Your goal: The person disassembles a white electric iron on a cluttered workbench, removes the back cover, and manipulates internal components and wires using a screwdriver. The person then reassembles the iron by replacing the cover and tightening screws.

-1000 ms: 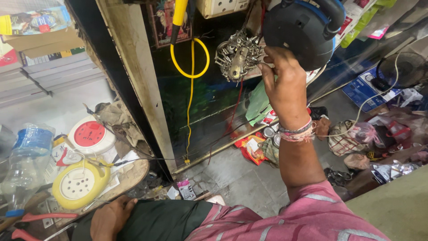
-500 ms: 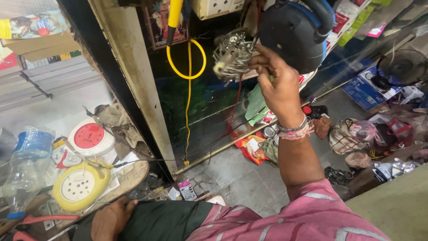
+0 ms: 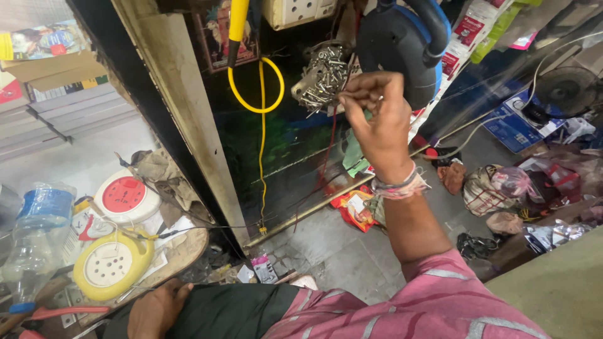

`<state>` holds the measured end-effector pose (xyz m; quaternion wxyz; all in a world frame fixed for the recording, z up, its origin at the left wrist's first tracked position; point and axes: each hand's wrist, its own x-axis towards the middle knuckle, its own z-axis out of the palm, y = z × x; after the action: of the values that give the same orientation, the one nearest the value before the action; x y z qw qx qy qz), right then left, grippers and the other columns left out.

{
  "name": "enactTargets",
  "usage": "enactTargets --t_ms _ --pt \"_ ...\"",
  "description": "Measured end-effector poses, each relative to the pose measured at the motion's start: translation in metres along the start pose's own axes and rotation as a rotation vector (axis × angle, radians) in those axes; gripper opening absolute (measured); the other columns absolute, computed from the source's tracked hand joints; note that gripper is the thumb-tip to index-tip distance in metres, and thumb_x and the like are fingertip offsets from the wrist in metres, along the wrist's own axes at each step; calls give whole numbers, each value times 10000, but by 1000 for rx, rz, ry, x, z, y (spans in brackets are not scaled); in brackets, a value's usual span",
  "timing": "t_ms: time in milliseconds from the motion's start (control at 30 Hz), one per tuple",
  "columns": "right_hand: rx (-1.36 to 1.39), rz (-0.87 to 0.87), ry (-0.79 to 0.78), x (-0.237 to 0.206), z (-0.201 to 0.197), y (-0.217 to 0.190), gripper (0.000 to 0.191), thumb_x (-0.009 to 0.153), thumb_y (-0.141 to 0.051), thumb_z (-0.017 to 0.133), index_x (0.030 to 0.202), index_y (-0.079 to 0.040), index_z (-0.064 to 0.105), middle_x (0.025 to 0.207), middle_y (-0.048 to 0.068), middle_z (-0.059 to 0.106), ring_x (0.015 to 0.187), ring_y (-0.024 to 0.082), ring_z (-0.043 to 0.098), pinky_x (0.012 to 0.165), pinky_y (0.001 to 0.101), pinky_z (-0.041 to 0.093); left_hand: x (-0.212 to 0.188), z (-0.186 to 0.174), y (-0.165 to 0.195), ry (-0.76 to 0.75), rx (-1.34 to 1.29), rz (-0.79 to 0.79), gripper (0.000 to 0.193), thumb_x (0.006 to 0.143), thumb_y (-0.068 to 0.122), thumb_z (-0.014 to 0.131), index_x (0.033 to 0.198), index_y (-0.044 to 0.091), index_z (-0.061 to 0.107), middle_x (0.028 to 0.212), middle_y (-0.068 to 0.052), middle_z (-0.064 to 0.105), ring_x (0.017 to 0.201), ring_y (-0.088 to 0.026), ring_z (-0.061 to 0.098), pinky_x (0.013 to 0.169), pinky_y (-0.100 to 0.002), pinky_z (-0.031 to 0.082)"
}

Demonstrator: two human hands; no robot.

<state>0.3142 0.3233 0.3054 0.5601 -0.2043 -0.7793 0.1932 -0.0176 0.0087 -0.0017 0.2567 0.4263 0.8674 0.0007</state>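
My right hand (image 3: 380, 122) is raised in front of a hanging clump of metal screws (image 3: 321, 75), which clings to a small metal piece on the dark wall. Its fingertips are pinched together at the right edge of the clump, on what looks like a single screw. Several thread bands circle that wrist. My left hand (image 3: 154, 309) rests low on my dark trouser leg (image 3: 232, 311) beside the wooden bench edge (image 3: 188, 248), fingers relaxed and holding nothing.
A dark blue round appliance (image 3: 408, 44) hangs just right of the screws, and a yellow cable loop (image 3: 257, 88) hangs to their left. On the bench lie a yellow round socket board (image 3: 112, 263), a white-and-red one (image 3: 125, 198) and a plastic bottle (image 3: 38, 232). Wrappers and bags litter the floor (image 3: 352, 251).
My right hand has come down and left from the blue appliance to the screw clump, and its fingers have closed into a pinch. My left hand has stayed on my leg.
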Motion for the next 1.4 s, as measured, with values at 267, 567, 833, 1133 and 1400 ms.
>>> enactTargets --t_ms 267,567,833,1133,1400 --pt "-361 -144 35 5 9 -14 620 862 -40 912 1297 34 477 1262 206 559 1058 260 674 782 285 621 5 0 -2 -15 3 -10 444 904 636 536 1101 322 780 1068 -113 789 1070 -325 739 962 -437 562" --pt "-113 -15 -158 5 5 13 664 968 53 738 1540 -7 406 1287 167 643 1140 204 699 964 321 612 8 -1 -1 0 2 -17 443 904 636 538 1093 318 781 1047 -111 795 1054 -324 741 952 -437 562" --pt "-138 -24 -143 11 -1 -1 382 972 76 712 1343 11 649 1126 109 671 1000 168 700 885 279 578 5 -2 0 -13 -8 -10 450 908 639 533 1080 310 786 1047 -124 794 1060 -329 742 954 -446 560" --pt "-262 -105 -62 20 0 -18 288 952 86 702 1224 -3 723 1124 144 650 938 228 679 804 321 545 -3 -7 4 -21 15 -27 459 912 634 532 1117 301 773 1075 -122 788 1077 -330 737 961 -440 562" --pt "-266 -122 -96 18 -1 -24 322 960 82 699 1271 1 706 1156 140 684 1017 253 696 876 337 547 -12 -11 4 -10 33 -30 464 920 637 520 1139 305 761 1064 -108 790 1075 -317 736 956 -436 562"
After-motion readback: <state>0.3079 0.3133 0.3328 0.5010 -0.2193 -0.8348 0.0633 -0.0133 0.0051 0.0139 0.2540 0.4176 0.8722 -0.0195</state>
